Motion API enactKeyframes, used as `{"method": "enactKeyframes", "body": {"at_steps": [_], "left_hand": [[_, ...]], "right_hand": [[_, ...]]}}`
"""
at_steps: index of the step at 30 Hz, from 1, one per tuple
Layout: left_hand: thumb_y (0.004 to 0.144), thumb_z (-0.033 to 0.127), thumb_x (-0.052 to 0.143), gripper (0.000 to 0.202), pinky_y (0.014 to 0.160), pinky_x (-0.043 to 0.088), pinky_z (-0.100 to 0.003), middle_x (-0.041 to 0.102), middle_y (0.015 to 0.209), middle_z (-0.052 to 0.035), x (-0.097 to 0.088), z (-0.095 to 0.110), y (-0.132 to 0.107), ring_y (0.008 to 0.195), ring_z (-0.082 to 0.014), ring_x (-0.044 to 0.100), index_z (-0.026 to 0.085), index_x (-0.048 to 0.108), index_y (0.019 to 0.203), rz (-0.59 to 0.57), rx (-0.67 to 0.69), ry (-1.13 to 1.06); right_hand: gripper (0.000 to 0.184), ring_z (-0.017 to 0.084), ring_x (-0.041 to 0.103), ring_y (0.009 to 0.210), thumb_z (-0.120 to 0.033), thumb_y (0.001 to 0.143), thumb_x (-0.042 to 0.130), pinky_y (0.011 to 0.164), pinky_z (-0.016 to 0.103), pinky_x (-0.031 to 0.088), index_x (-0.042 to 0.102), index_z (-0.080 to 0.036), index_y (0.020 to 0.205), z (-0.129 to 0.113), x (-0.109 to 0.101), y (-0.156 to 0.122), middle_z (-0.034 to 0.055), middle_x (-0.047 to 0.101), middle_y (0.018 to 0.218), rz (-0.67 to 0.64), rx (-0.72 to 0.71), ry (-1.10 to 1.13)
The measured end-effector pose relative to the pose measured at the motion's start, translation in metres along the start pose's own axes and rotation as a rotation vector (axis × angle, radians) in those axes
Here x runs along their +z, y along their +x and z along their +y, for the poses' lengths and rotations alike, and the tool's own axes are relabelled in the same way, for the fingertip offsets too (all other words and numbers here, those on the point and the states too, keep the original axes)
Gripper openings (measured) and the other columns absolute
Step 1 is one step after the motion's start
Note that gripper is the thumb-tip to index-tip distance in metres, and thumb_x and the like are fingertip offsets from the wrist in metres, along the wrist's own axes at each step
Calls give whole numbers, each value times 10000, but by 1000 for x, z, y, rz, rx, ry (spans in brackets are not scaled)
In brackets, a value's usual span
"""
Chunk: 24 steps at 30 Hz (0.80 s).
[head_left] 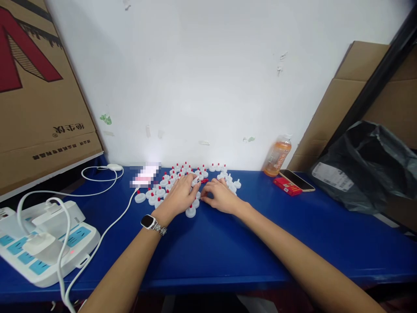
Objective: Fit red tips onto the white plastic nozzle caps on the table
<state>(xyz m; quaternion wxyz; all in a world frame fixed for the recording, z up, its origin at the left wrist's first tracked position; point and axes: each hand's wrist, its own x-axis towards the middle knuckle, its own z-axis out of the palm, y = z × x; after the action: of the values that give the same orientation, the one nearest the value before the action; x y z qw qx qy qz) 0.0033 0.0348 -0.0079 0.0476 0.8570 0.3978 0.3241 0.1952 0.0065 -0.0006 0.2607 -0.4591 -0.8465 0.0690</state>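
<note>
My left hand [181, 194], with a watch [148, 221] on its wrist, is closed on a white nozzle cap [196, 181] between thumb and fingers. Close beside it, my right hand [222, 196] has its fingers curled together; whatever they pinch is too small to make out. Small red tips [204, 181] lie in a little heap just beyond the fingers. Around my left hand stand several white caps with red tips, among them a front cap [190, 211] and a left one [140, 197]. White caps without red tips [237, 184] sit beyond my right hand.
On the blue table [215, 256], a power strip [48, 261] with white cables lies left, near a lit phone [145, 174]. At right are an orange drink bottle [278, 156], a red packet [288, 186], another phone [297, 180] and a dark plastic bag [368, 169]. Cardboard [42, 108] leans at left.
</note>
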Motion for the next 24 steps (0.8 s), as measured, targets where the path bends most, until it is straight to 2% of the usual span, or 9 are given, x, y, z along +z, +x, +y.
{"method": "enactKeyframes", "body": {"at_steps": [4,6,8,12,18,24], "left_hand": [[1011,404,355,279,916,470,-459,627,1105,-110,0,11,-1,1063,-276,588,201,509,1127,-28,26,-5],[1012,397,354,266,910,471,-450,626,1094,-106,1,17,-2,1049,-270,587,202,508,1108,-40,41,-7],[1014,391,351,263,889,475,-444,624,1050,-102,2,23,-2,1005,-266,591,195,506,1099,-45,42,6],[1019,371,339,271,859,476,-440,610,1007,-101,4,29,-2,943,-258,594,179,496,1130,-41,51,53],[1019,352,351,286,904,466,-451,608,1045,-108,6,28,-4,1000,-264,592,172,473,1205,-44,81,54],[1011,318,366,247,892,488,-441,591,1056,-105,5,32,-4,1007,-256,584,183,472,1189,8,96,-16]], "right_hand": [[145,166,592,724,-330,809,667,703,307,431,676,-186,796,4,-7,4,29,704,785,333,265,520],[232,160,606,685,-394,736,740,632,283,443,670,-181,796,4,-8,5,31,706,765,419,350,779],[299,150,605,655,-425,671,796,602,271,449,673,-178,784,1,-5,6,28,703,742,454,377,920],[346,139,585,605,-484,645,813,565,264,456,681,-177,734,-8,0,5,21,682,677,511,375,971],[341,136,564,580,-491,633,814,547,265,451,667,-186,671,-12,0,5,22,669,657,546,348,938],[315,130,519,560,-477,696,769,542,272,432,641,-192,657,-17,7,3,12,638,643,602,308,867]]}}
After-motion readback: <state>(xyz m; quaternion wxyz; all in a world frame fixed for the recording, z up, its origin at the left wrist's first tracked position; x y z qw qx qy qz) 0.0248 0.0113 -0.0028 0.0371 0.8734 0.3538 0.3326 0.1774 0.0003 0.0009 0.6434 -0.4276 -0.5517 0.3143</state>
